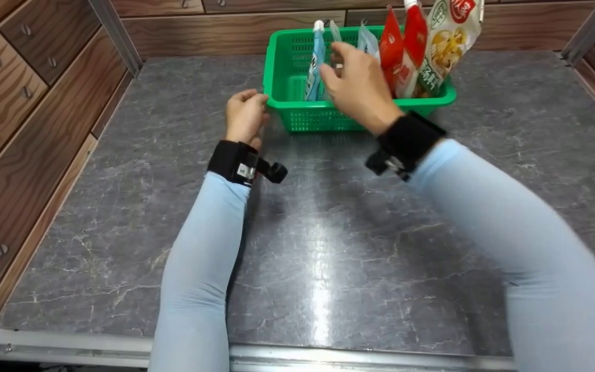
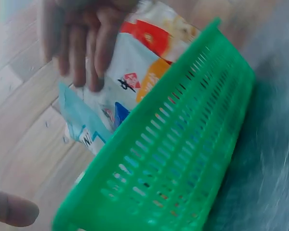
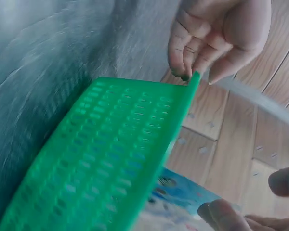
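A green plastic basket with slotted walls stands at the back of the table, holding several upright packages. My left hand is at its front left corner, thumb and fingers on either side of the rim in the right wrist view. Above the basket is my right hand, fingers extended and thumb apart, with nothing between them. Just left of it stands a light-blue pouch with a white cap. In the left wrist view, a white and orange packet leans beside this pouch, below the right fingers.
Red packs and a tall food pouch with a noodle-like picture fill the basket's right side, rising above its rim. Wood-patterned panels border the grey marbled tabletop at the back and sides. A metal rail runs along the front.
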The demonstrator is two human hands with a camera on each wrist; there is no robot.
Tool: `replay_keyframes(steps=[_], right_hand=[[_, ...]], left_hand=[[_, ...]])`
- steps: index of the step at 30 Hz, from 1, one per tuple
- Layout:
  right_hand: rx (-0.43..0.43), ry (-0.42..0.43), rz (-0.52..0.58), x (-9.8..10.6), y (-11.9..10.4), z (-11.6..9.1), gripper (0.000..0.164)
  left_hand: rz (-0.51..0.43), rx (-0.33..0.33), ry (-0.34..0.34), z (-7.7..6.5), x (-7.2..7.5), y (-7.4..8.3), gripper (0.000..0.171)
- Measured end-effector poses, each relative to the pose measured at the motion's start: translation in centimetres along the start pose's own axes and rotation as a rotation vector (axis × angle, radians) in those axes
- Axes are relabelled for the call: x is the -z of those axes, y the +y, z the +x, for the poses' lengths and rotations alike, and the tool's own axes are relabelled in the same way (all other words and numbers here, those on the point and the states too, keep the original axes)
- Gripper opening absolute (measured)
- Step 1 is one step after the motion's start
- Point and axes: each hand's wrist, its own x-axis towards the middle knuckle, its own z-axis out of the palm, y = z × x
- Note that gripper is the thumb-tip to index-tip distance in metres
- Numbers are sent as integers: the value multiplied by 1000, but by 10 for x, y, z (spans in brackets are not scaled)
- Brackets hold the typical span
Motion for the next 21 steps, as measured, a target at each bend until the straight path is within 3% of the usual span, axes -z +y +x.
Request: replay_keyframes(steps=[4, 8, 11, 16, 21], right_hand=[[179, -31, -66, 26, 9, -26, 43], [294, -30, -115, 53, 24, -49, 40], [397, -8, -168, 70, 39, -64, 36], [669, 47, -356, 89, 62, -88, 35], [843, 61, -692, 104, 72, -112, 44]], left_hand=[[255, -151, 39, -13, 7, 11, 30], [379, -270, -27, -26, 14, 19, 26], [523, -385, -99, -36, 17, 23, 23], [893, -718, -250, -56, 26, 27, 27], [1188, -1067, -422, -76, 37, 26, 37]])
